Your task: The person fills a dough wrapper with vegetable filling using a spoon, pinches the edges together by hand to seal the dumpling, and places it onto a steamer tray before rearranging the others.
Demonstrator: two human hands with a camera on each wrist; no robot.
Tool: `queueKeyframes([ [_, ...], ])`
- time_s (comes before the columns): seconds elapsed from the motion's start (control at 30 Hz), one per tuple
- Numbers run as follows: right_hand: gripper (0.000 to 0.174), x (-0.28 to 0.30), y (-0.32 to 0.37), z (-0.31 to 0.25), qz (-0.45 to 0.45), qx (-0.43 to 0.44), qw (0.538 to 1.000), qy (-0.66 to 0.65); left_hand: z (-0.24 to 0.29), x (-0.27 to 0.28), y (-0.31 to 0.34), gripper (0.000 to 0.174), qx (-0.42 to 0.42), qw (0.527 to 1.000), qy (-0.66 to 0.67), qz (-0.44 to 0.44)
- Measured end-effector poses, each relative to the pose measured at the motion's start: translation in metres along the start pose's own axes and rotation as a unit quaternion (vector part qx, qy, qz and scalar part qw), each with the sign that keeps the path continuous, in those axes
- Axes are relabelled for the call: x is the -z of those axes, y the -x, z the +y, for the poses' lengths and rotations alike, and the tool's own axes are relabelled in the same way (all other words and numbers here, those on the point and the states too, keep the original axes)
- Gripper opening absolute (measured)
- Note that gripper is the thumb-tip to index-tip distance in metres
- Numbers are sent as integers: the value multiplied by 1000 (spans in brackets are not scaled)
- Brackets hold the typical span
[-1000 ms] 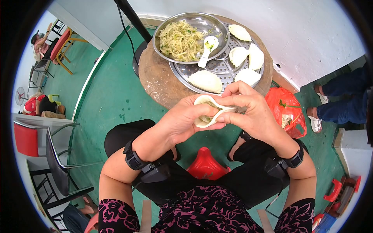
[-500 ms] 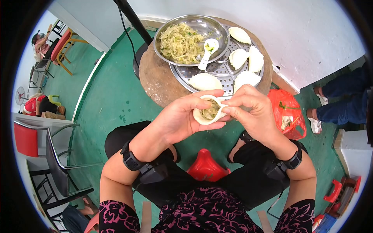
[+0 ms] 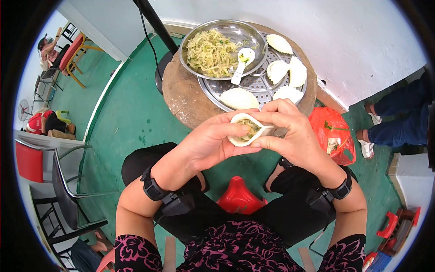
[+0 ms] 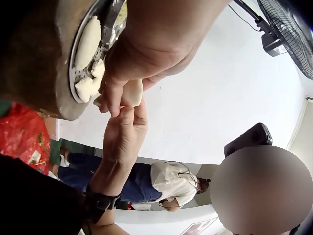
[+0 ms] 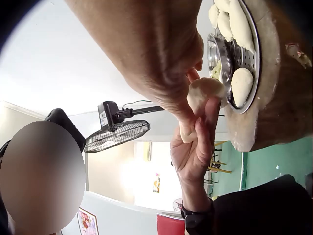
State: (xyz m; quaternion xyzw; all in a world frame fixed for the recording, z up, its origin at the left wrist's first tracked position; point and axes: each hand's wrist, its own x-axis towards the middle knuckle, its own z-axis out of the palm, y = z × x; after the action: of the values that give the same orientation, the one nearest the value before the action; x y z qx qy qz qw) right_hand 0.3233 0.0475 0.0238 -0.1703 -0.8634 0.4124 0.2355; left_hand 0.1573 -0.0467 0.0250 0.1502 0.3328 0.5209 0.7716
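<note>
Both hands hold a half-closed dumpling (image 3: pixel 248 129) just in front of the round table. Its pale dough forms a cup that narrows to a pinched point on the right, with shredded filling in the opening. My left hand (image 3: pixel 201 141) cradles it from the left, thumb at the opening and fingers beneath. On the other side my right hand (image 3: pixel 294 131) pinches the dough edge between thumb and fingers. The right wrist view shows the dumpling's smooth outer dough (image 5: pixel 203 93) between the hands. Finished dumplings (image 3: pixel 239 98) with crimped edges lie on a perforated steel tray (image 3: pixel 210 93).
A steel bowl (image 3: pixel 253 34) of shredded filling (image 3: pixel 210 52) with a white spoon (image 3: pixel 244 63) sits partly over the tray on the wooden table (image 3: pixel 181 102). To the right lie a red plastic bag (image 3: pixel 333 131) and another person's legs (image 3: pixel 398 120). A red stool (image 3: pixel 238 197) stands between the knees.
The dumpling's opening went from folded to a round cup, and now tapers to a point on the right. My right fingers shifted along its edge; the left hand kept hold.
</note>
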Motion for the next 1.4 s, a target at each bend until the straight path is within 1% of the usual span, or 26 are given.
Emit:
queueKeyframes([
  [0.1, 37, 1, 2, 1, -4, -10, 1000, -9, 0, 1, 0, 39, 6, 1000, 1, 2],
  [0.2, 32, 0, 1, 2, 6, 6, 1000, -7, -1, 2, 0, 38, 11, 1000, -2, 7],
  [0.3, 24, -2, 2, 0, 39, 61, 996, 59, 0, 2, -1, 38, 19, 1000, 15, 11],
  [0.4, 19, -6, 1, 5, 55, 31, 998, -17, -1, 1, 0, 38, 12, 1000, 10, 16],
  [0.5, 14, -6, 1, 4, 57, 28, 998, -11, -1, 2, 0, 38, 9, 1000, 4, 19],
  [0.7, 9, -6, 1, 1, 101, 69, 991, 58, 3, -2, 1, 38, -1, 999, 35, 12],
  [0.8, 19, -2, 3, 5, 88, 85, 990, 71, 7, -1, 2, 41, -7, 1000, 29, -5],
  [0.9, 35, 0, 1, -9, 77, 89, 982, 145, 5, 5, 0, 45, -9, 1000, 9, -24],
  [1.0, 47, -1, -1, -11, 64, 67, 987, 135, 3, 7, -2, 46, -11, 999, 7, -33],
  [1.1, 45, -2, -1, -6, 25, 52, 993, 105, 1, 8, -4, 47, -4, 999, -7, -39],
  [1.17, 42, -3, 0, -5, 23, 52, 994, 94, 0, 7, -3, 47, -2, 999, -28, -32],
  [1.2, 41, -3, 0, -4, 22, 53, 994, 88, 0, 6, -2, 44, -7, 999, -26, -24],
  [1.27, 35, -6, 0, -1, 37, 56, 995, 75, 0, 2, -1, 38, -16, 1000, -21, -9],
  [1.4, 29, -7, 0, 0, 51, 62, 994, 80, 1, 1, -1, 40, -12, 1000, -15, -4],
])
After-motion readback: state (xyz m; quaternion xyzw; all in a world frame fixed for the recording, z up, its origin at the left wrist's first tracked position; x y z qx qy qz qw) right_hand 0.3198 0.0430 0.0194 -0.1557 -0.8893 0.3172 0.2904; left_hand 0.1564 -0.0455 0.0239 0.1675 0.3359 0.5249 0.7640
